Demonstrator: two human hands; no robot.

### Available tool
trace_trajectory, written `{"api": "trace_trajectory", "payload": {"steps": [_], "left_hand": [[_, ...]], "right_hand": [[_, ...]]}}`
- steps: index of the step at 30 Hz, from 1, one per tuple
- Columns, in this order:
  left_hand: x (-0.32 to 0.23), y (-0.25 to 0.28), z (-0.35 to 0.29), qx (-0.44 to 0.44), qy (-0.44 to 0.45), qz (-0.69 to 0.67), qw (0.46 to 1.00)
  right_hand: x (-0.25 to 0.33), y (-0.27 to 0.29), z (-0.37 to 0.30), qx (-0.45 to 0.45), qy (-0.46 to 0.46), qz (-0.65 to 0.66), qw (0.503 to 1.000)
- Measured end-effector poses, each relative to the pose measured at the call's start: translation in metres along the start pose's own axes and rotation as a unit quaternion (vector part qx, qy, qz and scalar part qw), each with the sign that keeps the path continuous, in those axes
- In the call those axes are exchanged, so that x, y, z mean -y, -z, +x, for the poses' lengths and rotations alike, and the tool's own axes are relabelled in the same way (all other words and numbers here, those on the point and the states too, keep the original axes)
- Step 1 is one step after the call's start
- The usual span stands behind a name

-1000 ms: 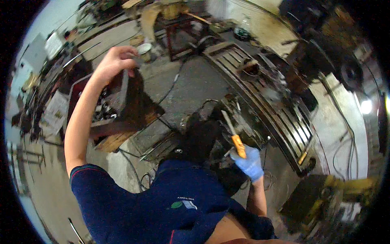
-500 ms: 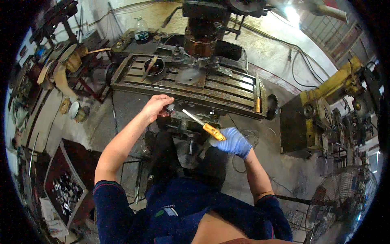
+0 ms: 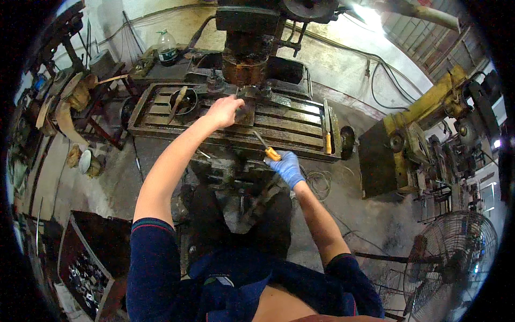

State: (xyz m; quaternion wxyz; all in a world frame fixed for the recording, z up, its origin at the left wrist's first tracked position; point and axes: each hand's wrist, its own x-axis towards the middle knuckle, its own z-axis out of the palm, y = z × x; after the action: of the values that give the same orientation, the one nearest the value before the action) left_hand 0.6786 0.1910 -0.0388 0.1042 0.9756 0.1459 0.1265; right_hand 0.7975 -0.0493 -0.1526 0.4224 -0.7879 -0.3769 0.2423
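My bare left hand (image 3: 226, 111) reaches over the slotted metal table (image 3: 289, 129) of a milling machine, just in front of the spindle head (image 3: 244, 67). Its fingers are closed and bent down around a small dark metal part (image 3: 241, 112), mostly hidden by them. In a blue glove, my right hand (image 3: 287, 166) grips a yellow-handled tool (image 3: 272, 154) with a straight metal shaft, pointing up and left near the table's front edge. Left of my left hand, a round dark bowl (image 3: 189, 108) stands on the table with a wooden-handled brush (image 3: 177, 104) across it.
A long yellow-handled tool (image 3: 328, 131) lies along the table's right end. At lower left stands a bin (image 3: 102, 252) of small metal pieces. A floor fan (image 3: 450, 263) is at lower right, a yellow machine (image 3: 397, 129) beyond it. A plastic bottle (image 3: 167, 48) stands behind the table.
My left hand has moved forward and slightly right, from before the table's front edge to over it. The right hand has shifted a little forward with the yellow-handled tool. My view has shifted slightly.
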Motion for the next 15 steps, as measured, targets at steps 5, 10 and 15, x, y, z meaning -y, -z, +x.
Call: {"api": "trace_trajectory", "payload": {"steps": [5,10,15], "left_hand": [[0.021,-0.020,0.014,0.000,-0.037,0.029,0.999],[0.031,-0.026,0.005,-0.067,-0.030,-0.016,0.997],[0.025,-0.005,-0.022,-0.165,0.004,-0.017,0.986]], "right_hand": [[-0.022,-0.004,-0.026,-0.056,-0.024,0.126,0.990],[0.003,0.024,-0.063,-0.029,-0.061,0.029,0.997],[-0.016,0.043,-0.095,-0.069,-0.091,0.125,0.986]]}}
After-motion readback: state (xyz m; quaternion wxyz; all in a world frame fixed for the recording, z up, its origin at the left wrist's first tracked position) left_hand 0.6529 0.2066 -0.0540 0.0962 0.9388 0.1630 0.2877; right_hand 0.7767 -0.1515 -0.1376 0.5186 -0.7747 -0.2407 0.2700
